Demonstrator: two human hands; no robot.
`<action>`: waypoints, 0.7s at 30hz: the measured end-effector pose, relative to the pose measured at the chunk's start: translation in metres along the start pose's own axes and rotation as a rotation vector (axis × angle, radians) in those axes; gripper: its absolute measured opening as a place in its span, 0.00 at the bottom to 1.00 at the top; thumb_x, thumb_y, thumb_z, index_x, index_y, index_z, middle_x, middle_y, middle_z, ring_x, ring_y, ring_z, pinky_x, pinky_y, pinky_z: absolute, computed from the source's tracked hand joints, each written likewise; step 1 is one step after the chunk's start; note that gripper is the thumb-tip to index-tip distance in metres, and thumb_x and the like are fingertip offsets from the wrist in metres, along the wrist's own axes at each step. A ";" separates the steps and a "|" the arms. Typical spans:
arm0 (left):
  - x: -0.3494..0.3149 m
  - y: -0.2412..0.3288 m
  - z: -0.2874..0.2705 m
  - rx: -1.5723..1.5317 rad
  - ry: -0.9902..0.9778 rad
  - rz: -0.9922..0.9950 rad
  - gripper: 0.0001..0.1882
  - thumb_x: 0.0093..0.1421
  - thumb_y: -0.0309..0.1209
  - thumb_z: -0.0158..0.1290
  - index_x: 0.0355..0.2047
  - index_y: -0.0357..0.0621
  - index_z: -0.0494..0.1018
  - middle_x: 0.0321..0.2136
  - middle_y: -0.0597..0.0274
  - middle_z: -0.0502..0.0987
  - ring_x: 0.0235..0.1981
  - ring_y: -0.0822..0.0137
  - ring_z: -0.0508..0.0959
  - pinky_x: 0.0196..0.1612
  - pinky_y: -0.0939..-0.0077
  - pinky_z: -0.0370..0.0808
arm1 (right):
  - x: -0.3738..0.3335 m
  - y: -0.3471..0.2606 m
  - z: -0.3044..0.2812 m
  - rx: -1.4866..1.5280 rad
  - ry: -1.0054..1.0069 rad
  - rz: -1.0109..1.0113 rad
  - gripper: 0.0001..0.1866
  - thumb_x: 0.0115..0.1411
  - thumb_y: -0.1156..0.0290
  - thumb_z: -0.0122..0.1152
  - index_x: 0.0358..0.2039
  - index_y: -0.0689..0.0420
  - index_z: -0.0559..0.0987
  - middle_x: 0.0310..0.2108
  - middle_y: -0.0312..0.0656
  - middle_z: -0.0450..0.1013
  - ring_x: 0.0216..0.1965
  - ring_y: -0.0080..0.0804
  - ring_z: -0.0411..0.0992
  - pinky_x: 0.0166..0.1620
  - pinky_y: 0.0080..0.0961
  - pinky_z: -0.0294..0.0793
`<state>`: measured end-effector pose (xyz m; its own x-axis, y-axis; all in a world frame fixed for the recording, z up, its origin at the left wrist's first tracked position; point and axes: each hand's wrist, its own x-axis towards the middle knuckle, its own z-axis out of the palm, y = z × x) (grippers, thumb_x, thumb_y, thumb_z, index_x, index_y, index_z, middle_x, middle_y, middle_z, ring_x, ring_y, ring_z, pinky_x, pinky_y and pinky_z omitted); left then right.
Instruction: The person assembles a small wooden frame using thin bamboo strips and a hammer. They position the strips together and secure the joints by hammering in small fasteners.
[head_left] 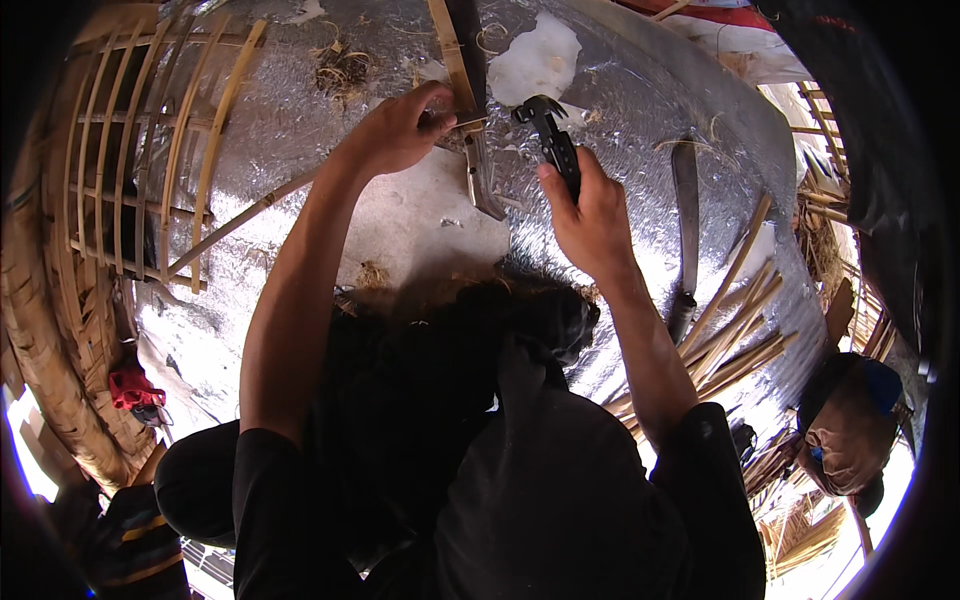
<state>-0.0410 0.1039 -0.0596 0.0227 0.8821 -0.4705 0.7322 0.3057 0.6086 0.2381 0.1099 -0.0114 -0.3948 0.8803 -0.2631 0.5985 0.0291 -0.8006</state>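
While my left hand (400, 130) pinched the thin, stiff bamboo strip (452, 55) up on the silver sheet (640, 110), my right hand (590, 215) gripped the hammer (552, 140) tightly (heavy, I guessed) by its black handle.

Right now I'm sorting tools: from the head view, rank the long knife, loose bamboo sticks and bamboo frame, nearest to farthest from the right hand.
1. Long knife, lying just right of the right hand.
2. Loose bamboo sticks, lower right.
3. Bamboo frame, far left.
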 end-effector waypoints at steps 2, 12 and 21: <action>0.004 -0.001 -0.001 -0.013 -0.007 0.001 0.20 0.72 0.43 0.54 0.58 0.50 0.70 0.47 0.52 0.83 0.47 0.58 0.84 0.49 0.60 0.78 | 0.002 0.003 0.000 -0.001 0.011 0.000 0.15 0.69 0.62 0.61 0.42 0.62 0.72 0.23 0.56 0.76 0.27 0.61 0.79 0.29 0.48 0.72; 0.006 0.002 -0.006 -0.008 -0.105 -0.007 0.24 0.71 0.46 0.53 0.59 0.44 0.73 0.51 0.46 0.81 0.52 0.50 0.82 0.54 0.57 0.78 | 0.008 -0.001 0.004 0.004 -0.035 -0.008 0.15 0.69 0.62 0.61 0.41 0.63 0.72 0.22 0.57 0.76 0.28 0.62 0.78 0.29 0.50 0.73; -0.008 0.011 -0.010 -0.096 -0.186 -0.107 0.24 0.71 0.46 0.54 0.60 0.46 0.69 0.28 0.53 0.81 0.28 0.59 0.81 0.40 0.57 0.76 | 0.024 -0.019 0.002 0.033 -0.018 -0.067 0.16 0.69 0.62 0.61 0.41 0.64 0.72 0.23 0.58 0.77 0.29 0.62 0.79 0.31 0.49 0.75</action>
<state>-0.0403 0.1039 -0.0431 0.0804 0.7645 -0.6396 0.6693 0.4341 0.6030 0.2155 0.1293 -0.0037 -0.4462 0.8681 -0.2177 0.5473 0.0722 -0.8338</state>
